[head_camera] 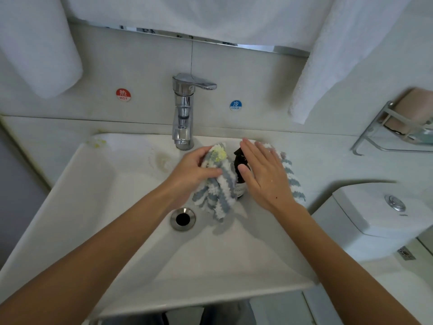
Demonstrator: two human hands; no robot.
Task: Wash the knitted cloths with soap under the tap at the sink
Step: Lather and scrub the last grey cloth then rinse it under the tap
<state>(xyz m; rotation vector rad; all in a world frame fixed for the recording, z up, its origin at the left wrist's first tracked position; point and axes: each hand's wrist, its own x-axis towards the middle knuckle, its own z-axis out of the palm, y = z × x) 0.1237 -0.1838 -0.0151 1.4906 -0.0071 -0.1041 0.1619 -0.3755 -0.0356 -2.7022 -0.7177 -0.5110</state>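
My left hand [195,171] grips a blue-and-white striped knitted cloth [219,191] over the sink basin [98,207], right of the drain. A yellow-green blob sits on the cloth's top. My right hand [263,175] hovers flat with straight fingers over a dark soap bottle [239,177] standing on the sink's right rim. A second striped knitted cloth [294,181] lies on the rim behind that hand, partly hidden. The chrome tap [184,109] stands at the back; no water is seen running.
White towels [328,73] hang above at left and right. Hot and cold stickers flank the tap. A wire wall shelf [393,127] holds items at right. A toilet cistern [379,212] stands right of the sink. The drain [182,219] is open.
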